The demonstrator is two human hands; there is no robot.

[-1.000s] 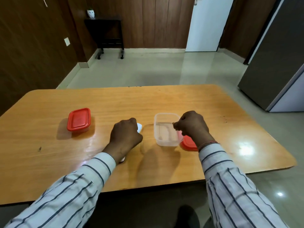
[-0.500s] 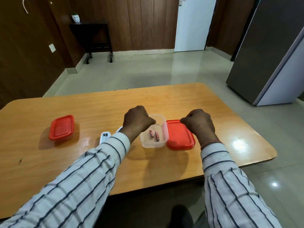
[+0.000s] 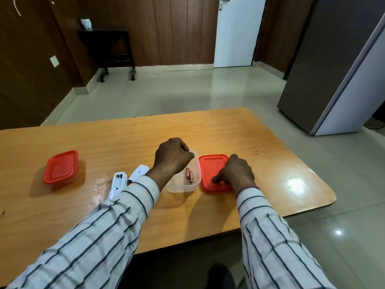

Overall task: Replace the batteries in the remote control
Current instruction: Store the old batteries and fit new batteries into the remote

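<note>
A white remote [image 3: 118, 183] lies on the table with its battery bay open and empty. Its white cover [image 3: 139, 172] lies just beside it on the right. Two reddish batteries [image 3: 189, 175] lie inside a clear plastic container [image 3: 183, 187]. My left hand [image 3: 173, 158] is over the container's far left corner, fingers curled at its rim. A red lid [image 3: 210, 163] lies flat on the table right of the container. My right hand [image 3: 236, 174] rests on this lid with bent fingertips touching its near part.
A second small container with a red lid on it [image 3: 60, 167] stands at the left of the wooden table [image 3: 270, 163]. The table's right edge is close to the lid. A grey fridge [image 3: 337, 69] stands at the right.
My left hand let go of the remote and moved right to the clear container. My right hand laid the red lid flat beside the container and slid back onto its near part.
</note>
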